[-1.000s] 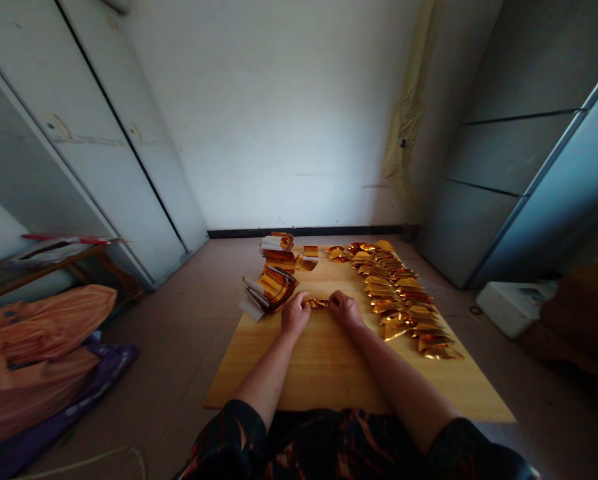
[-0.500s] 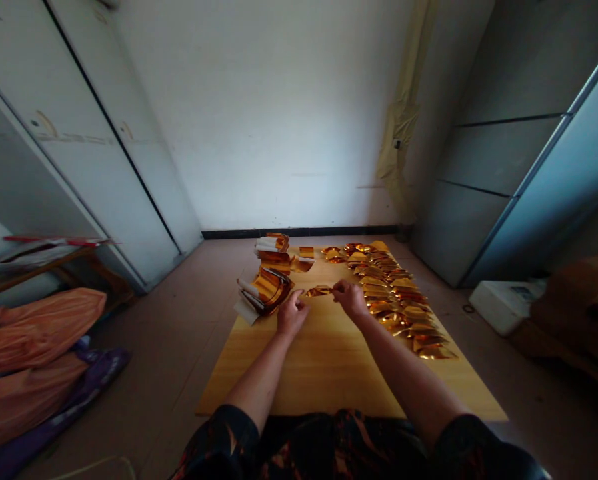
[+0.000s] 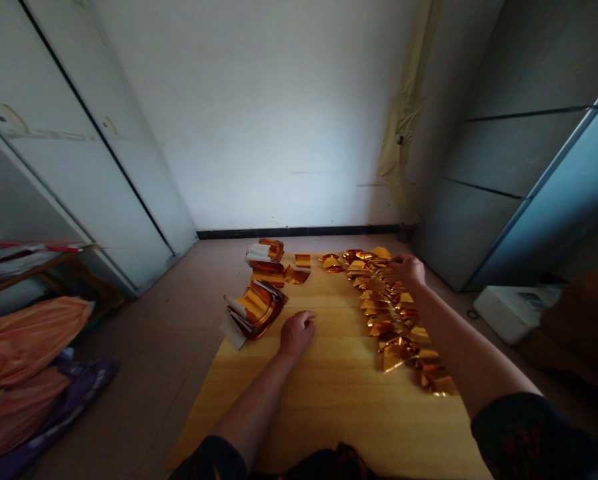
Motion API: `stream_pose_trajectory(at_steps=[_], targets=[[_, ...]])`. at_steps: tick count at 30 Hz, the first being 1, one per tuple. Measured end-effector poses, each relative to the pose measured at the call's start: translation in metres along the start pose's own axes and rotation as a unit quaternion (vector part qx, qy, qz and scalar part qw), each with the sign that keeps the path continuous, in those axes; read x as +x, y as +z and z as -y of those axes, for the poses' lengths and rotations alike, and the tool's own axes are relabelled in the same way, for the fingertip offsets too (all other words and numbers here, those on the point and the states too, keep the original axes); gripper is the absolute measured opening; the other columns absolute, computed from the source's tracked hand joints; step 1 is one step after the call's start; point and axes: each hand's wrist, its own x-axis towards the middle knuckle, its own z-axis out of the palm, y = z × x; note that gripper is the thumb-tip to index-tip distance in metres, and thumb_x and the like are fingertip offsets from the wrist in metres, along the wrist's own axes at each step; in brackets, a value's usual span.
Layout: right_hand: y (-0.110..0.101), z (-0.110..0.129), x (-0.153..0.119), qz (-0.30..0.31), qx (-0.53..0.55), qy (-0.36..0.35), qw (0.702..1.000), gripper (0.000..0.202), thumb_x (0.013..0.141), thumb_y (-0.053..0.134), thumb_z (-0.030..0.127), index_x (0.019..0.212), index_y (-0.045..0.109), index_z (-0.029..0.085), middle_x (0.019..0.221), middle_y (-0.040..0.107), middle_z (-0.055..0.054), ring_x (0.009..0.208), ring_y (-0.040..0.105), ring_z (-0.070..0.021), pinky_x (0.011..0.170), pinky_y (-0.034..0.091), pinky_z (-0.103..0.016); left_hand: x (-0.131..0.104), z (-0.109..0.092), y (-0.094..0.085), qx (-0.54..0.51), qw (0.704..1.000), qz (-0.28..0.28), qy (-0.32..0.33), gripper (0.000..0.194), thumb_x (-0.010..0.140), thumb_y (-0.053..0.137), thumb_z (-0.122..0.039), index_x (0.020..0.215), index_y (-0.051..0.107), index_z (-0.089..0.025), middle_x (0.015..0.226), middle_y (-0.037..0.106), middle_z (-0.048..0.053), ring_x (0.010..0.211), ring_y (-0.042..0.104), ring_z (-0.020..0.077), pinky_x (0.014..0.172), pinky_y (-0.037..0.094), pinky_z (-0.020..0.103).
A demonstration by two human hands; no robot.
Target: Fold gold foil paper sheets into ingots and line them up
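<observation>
Across the wooden surface (image 3: 329, 413), folded gold foil pieces (image 3: 376, 308) lie in overlapping rows on the right, shiny, creased and pointed; curved foil sheets (image 3: 256, 303) sit left. The right hand (image 3: 411, 270) is at the rows' far end, its grip's hold unclear; the left hand (image 3: 296, 333) curls closed, nothing visible in it

Dim room, pale glow mid-wall (image 3: 299, 113), dark right corner, glints on gold foil (image 3: 379, 307), edges stretched.
</observation>
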Motion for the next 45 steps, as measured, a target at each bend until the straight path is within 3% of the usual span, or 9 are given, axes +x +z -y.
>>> stream_pose_trajectory(at_steps=[9, 16, 26, 33, 37, 40, 42, 45], targets=[[0.049, -0.004, 0.042, 0.003, -0.066, 0.057, 0.996, 0.023, 0.069, 0.059, 0.028, 0.085, 0.073, 0.02, 0.083, 0.069, -0.007, 0.072, 0.06, -0.0171, 0.06, 0.04, -0.023, -0.008, 0.006, -0.001, -0.002, 1.0, 0.015, 0.012, 0.019, 0.072, 0.055, -0.013, 0.085, 0.068, -0.018, 0.085, 0.068, 0.002, 0.081, 0.06, 0.0131, 0.077, 0.045, 0.023], [0.071, -0.011, 0.057, 0.032, -0.079, 0.079, 0.993, 0.024, 0.071, 0.056, 0.027, 0.088, 0.073, 0.021, 0.084, 0.069, -0.008, 0.072, 0.06, -0.0178, 0.059, 0.039, -0.023, -0.011, 0.006, -0.001, -0.005, 1.0, 0.011, 0.018, 0.018, 0.073, 0.052, -0.014, 0.082, 0.067, -0.018, 0.082, 0.067, 0.003, 0.08, 0.06, 0.0139, 0.076, 0.045, 0.024], [0.081, -0.02, 0.061, 0.038, -0.076, 0.064, 0.994, 0.024, 0.072, 0.058, 0.027, 0.091, 0.07, 0.019, 0.086, 0.069, -0.008, 0.071, 0.058, -0.0162, 0.058, 0.037, -0.023, -0.014, 0.005, -0.002, -0.01, 1.0, 0.008, 0.022, 0.016, 0.073, 0.051, -0.015, 0.077, 0.065, -0.019, 0.081, 0.066, 0.003, 0.081, 0.06, 0.0152, 0.076, 0.044, 0.026], [0.066, -0.017, 0.057, 0.006, -0.058, 0.053, 0.997, 0.023, 0.07, 0.06, 0.027, 0.089, 0.07, 0.017, 0.086, 0.069, -0.009, 0.072, 0.059, -0.0167, 0.059, 0.039, -0.022, -0.013, 0.001, -0.003, 0.006, 0.999, 0.015, 0.029, 0.018, 0.074, 0.048, -0.014, 0.079, 0.065, -0.018, 0.082, 0.066, 0.003, 0.081, 0.059, 0.0152, 0.077, 0.043, 0.027], [0.047, 0.002, 0.055, -0.009, -0.029, 0.011, 0.999, 0.025, 0.071, 0.056, 0.02, 0.092, 0.07, 0.016, 0.09, 0.07, -0.008, 0.075, 0.06, -0.0171, 0.064, 0.041, -0.023, -0.014, 0.0, -0.003, 0.005, 0.999, 0.016, 0.035, 0.018, 0.074, 0.048, -0.015, 0.08, 0.065, -0.018, 0.082, 0.066, 0.003, 0.08, 0.058, 0.0152, 0.077, 0.043, 0.027], [0.037, 0.034, 0.044, 0.001, 0.026, -0.043, 0.999, 0.023, 0.071, 0.057, 0.019, 0.088, 0.071, 0.015, 0.086, 0.07, -0.007, 0.075, 0.06, -0.017, 0.067, 0.043, -0.023, -0.014, 0.001, -0.003, 0.004, 0.999, 0.012, 0.037, 0.018, 0.074, 0.049, -0.014, 0.08, 0.066, -0.018, 0.081, 0.066, 0.003, 0.081, 0.059, 0.0154, 0.077, 0.043, 0.027], [0.037, 0.06, 0.027, 0.045, 0.076, -0.114, 0.99, 0.02, 0.072, 0.057, 0.02, 0.086, 0.071, 0.016, 0.081, 0.07, -0.005, 0.073, 0.061, -0.0159, 0.067, 0.043, -0.023, -0.013, 0.001, -0.003, 0.002, 0.999, 0.008, 0.043, 0.019, 0.075, 0.049, -0.013, 0.081, 0.067, -0.018, 0.082, 0.067, 0.003, 0.082, 0.059, 0.0153, 0.078, 0.043, 0.027], [0.05, 0.096, -0.017, 0.158, 0.148, -0.248, 0.944, 0.017, 0.071, 0.057, 0.017, 0.081, 0.071, 0.018, 0.078, 0.07, -0.002, 0.071, 0.061, -0.0136, 0.066, 0.044, -0.021, -0.012, 0.002, -0.001, -0.005, 0.999, -0.002, 0.051, 0.018, 0.074, 0.051, -0.012, 0.08, 0.067, -0.017, 0.082, 0.067, 0.003, 0.081, 0.06, 0.0148, 0.077, 0.044, 0.026]])
